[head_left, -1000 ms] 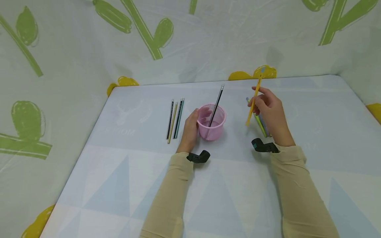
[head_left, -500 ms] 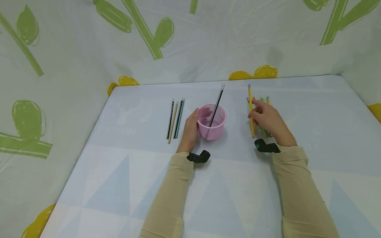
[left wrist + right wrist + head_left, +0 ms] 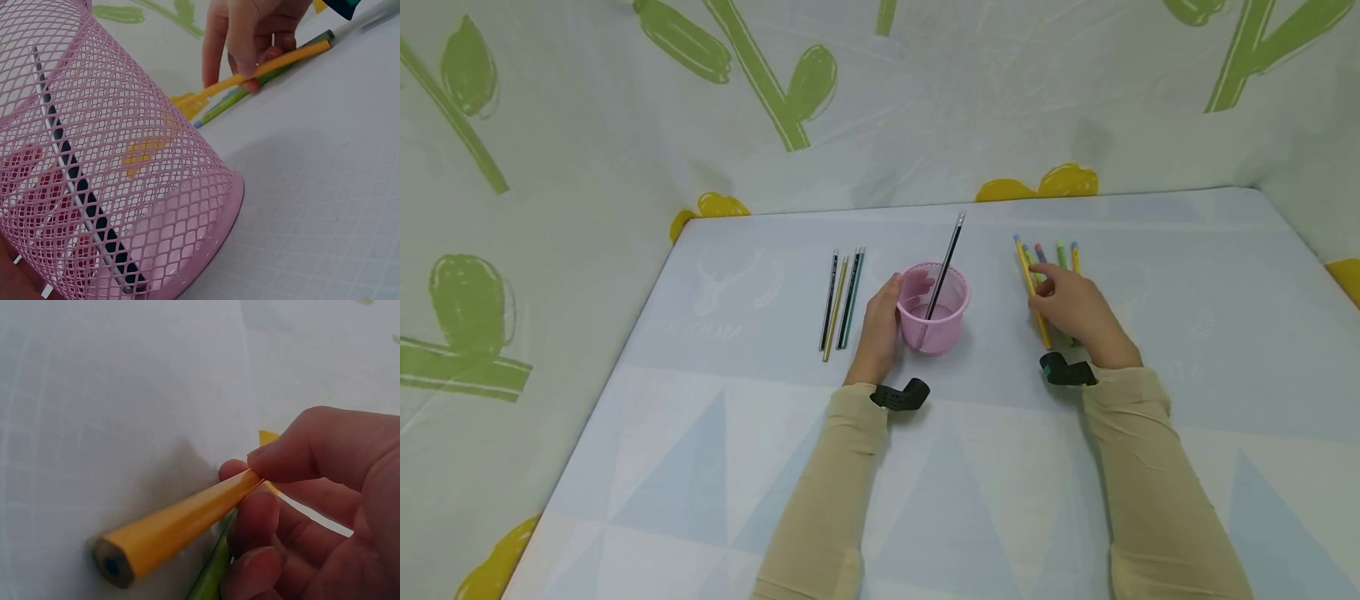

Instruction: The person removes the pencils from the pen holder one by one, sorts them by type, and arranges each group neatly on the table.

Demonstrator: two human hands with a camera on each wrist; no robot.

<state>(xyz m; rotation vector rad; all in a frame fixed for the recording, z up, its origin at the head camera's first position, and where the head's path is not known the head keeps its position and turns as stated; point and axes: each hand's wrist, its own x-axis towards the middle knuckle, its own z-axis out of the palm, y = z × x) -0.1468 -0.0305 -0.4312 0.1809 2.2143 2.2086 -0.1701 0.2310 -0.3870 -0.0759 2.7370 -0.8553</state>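
Observation:
My left hand (image 3: 877, 333) is curled round the side of a pink mesh pencil cup (image 3: 934, 340), which stands upright on the table. Inside the cup leans a black-and-silver pencil (image 3: 950, 250); the left wrist view shows its lower end through the mesh. My right hand (image 3: 1081, 315) pinches a yellow pencil (image 3: 181, 528) between thumb and fingers, low over the table at the left side of a small row of pencils. A green pencil (image 3: 212, 572) lies just under it in the right wrist view. The hand covers the middle of that row.
Several dark, gold and green pencils (image 3: 842, 304) lie side by side left of the cup. Coloured eraser ends (image 3: 1061, 247) stick out beyond my right hand. A pale patterned cloth (image 3: 970, 483) covers the table, and a leaf-printed curtain (image 3: 925, 100) hangs behind its far edge.
The yellow pencil has come down from a raised position to the left side of the pencil row, still pinched by my right hand. My left hand and the cup have stayed put.

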